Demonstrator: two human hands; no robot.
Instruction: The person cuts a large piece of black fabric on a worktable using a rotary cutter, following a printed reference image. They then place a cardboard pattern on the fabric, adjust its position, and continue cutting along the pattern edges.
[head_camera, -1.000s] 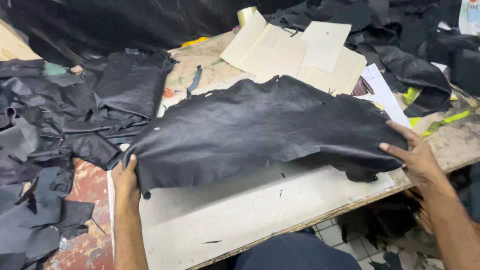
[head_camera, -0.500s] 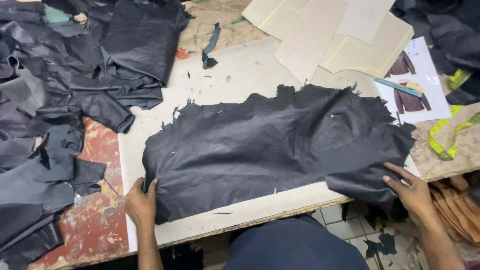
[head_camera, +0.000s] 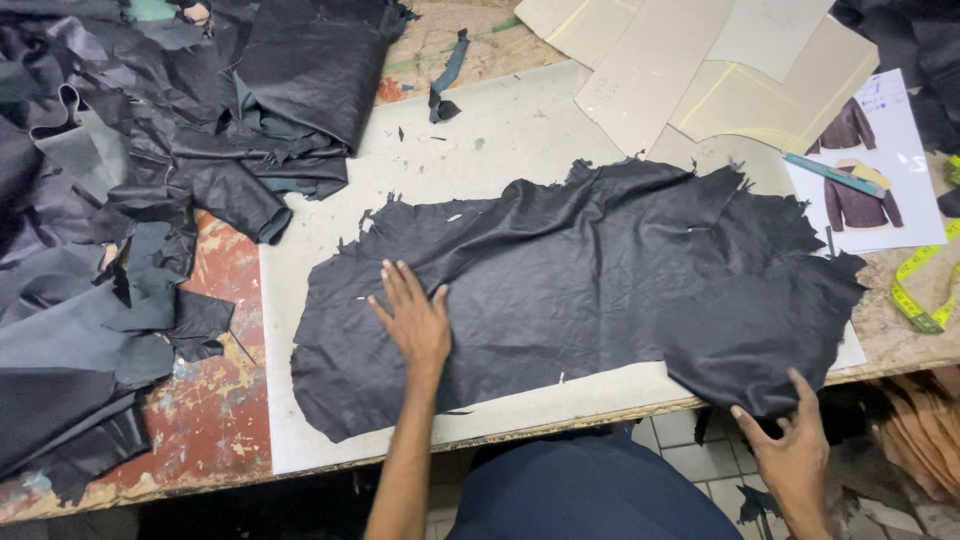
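White printed sheet (head_camera: 875, 165) at the table's far right corner — two brown jacket pictures, rectangular, lying flat

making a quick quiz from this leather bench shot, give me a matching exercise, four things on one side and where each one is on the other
Things:
1. left hand
2. right hand
3. yellow tape measure
4. beige card patterns

Places:
A. along the bench's right edge
B. at the top of the bench, beyond the hide
C. flat on the black leather hide
D. gripping the hide's corner that hangs off the front edge

Pairs: 1-C, 2-D, 3-A, 4-B
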